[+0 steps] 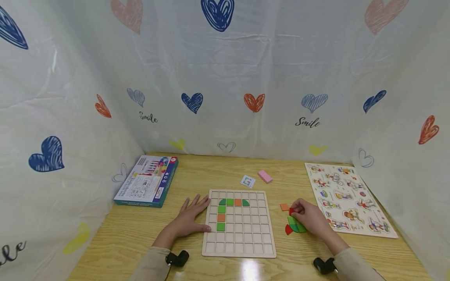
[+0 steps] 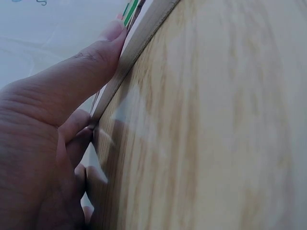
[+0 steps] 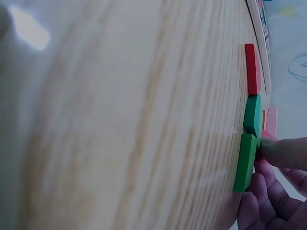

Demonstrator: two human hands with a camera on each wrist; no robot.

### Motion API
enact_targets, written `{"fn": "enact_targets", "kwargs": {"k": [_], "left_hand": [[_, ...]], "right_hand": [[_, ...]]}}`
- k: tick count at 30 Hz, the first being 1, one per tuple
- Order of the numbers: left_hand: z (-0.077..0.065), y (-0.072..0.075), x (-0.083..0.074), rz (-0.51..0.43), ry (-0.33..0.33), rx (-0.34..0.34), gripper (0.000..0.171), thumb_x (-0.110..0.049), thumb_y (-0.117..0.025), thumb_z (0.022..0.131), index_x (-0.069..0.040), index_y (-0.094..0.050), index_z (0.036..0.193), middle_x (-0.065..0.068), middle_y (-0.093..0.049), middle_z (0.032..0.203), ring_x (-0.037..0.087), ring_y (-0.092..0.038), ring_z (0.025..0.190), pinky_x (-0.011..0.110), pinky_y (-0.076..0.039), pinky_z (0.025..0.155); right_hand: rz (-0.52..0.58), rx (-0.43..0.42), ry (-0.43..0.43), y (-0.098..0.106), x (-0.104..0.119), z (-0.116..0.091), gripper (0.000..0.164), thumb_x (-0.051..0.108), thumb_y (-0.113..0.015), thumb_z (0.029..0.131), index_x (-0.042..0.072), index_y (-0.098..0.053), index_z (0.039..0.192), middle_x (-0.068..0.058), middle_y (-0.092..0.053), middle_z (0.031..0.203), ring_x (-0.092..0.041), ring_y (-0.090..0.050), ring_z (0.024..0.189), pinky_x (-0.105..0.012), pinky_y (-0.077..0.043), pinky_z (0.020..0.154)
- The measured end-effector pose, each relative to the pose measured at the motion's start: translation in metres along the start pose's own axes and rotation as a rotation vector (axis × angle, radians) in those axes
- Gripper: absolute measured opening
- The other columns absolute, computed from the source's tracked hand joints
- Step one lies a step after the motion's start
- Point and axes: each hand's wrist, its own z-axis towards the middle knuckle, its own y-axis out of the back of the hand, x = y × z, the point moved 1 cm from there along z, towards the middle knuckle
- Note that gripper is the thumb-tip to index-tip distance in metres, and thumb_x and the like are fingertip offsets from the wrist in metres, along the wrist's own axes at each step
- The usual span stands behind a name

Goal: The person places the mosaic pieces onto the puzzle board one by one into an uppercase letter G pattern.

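A wooden grid board lies flat in the middle, with green, orange and dark-green rounded pieces set in its cells, forming a row near the top and a column down the left. My left hand is spread at the board's left edge; its thumb lies against the rim. To the right of the board, my right hand pinches a red piece between thumb and fingertips. Beside and below these fingertips are several loose green pieces, a red quarter-round piece and an orange square.
Behind the board lie a pink block and a small white printed card. A flat box stands at the back left. At the right lies a picture puzzle board. A white curtain with hearts encloses the table.
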Motion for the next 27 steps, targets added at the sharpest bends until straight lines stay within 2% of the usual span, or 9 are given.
{"fn": "enact_targets", "kwargs": {"k": [5, 11, 16, 22, 27], "left_hand": [[0.0, 0.0, 0.0, 0.0, -0.008, -0.01, 0.101, -0.056, -0.078, 0.083, -0.01, -0.032, 0.16, 0.006, -0.024, 0.168, 0.037, -0.005, 0.156, 0.06, 0.008, 0.121], [-0.001, 0.0, 0.0, -0.002, -0.011, -0.025, 0.1, -0.055, -0.079, 0.083, -0.01, -0.034, 0.16, 0.007, -0.025, 0.167, 0.038, -0.006, 0.156, 0.061, 0.008, 0.121], [-0.001, 0.001, -0.001, -0.001, -0.001, -0.01, 0.1, -0.055, -0.078, 0.084, -0.01, -0.032, 0.16, 0.007, -0.024, 0.168, 0.037, -0.005, 0.156, 0.06, 0.009, 0.121], [-0.001, 0.001, -0.002, -0.012, 0.008, 0.0, 0.1, -0.055, -0.078, 0.084, -0.01, -0.031, 0.161, 0.006, -0.023, 0.168, 0.037, -0.003, 0.156, 0.059, 0.01, 0.121], [-0.001, 0.001, -0.002, -0.014, 0.004, -0.005, 0.1, -0.055, -0.078, 0.083, -0.01, -0.032, 0.16, 0.007, -0.024, 0.168, 0.038, -0.004, 0.156, 0.06, 0.009, 0.121]], "right_hand": [[0.021, -0.002, -0.001, 0.0, -0.001, -0.002, 0.01, 0.011, -0.074, 0.093, 0.007, -0.069, 0.1, 0.003, -0.064, 0.086, -0.011, -0.058, 0.077, -0.024, -0.049, 0.065], [0.045, -0.028, 0.019, 0.001, 0.001, -0.002, 0.004, 0.015, -0.072, 0.096, 0.013, -0.07, 0.099, 0.004, -0.069, 0.09, -0.01, -0.058, 0.077, -0.023, -0.048, 0.066], [0.094, -0.055, 0.049, -0.001, 0.006, -0.001, 0.009, 0.021, -0.07, 0.098, 0.016, -0.071, 0.105, 0.005, -0.072, 0.095, -0.009, -0.064, 0.082, -0.024, -0.053, 0.072], [0.185, -0.006, 0.078, -0.008, 0.017, 0.0, 0.021, 0.022, -0.068, 0.1, 0.013, -0.071, 0.119, 0.003, -0.068, 0.095, -0.01, -0.063, 0.081, -0.024, -0.053, 0.072], [0.269, 0.038, 0.12, -0.015, 0.03, 0.0, 0.02, 0.018, -0.07, 0.098, 0.011, -0.069, 0.117, -0.002, -0.063, 0.094, -0.012, -0.06, 0.08, -0.025, -0.052, 0.068]]}}
